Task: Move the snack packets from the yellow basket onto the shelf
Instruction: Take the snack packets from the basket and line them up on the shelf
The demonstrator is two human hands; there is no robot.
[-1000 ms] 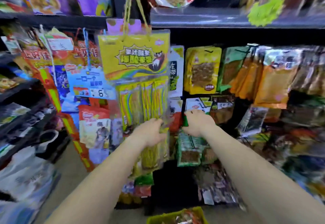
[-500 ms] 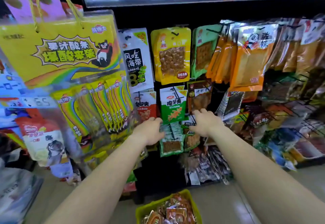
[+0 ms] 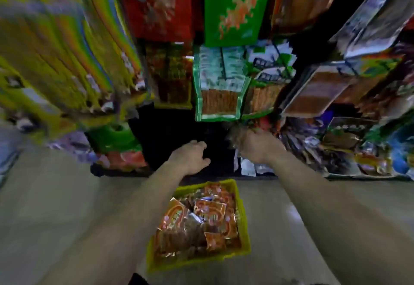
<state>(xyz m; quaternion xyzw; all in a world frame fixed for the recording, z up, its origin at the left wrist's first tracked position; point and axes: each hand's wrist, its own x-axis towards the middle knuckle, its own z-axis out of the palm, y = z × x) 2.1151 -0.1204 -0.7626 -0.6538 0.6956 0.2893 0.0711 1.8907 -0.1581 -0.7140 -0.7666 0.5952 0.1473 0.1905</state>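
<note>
Below, snack packets [image 3: 209, 212], labels blurred.

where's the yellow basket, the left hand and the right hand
yellow basket [image 3: 190, 262]: head view, on its near rim
left hand [image 3: 190, 157]: head view, on the back of the hand
right hand [image 3: 257, 148]: head view, on the back of the hand

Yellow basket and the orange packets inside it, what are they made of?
Yellow basket: probably hard plastic, since its walls look stiff and are one even colour. Orange packets: likely thin plastic or foil film, as they look crinkled and glossy, though the picture is blurry.
</note>
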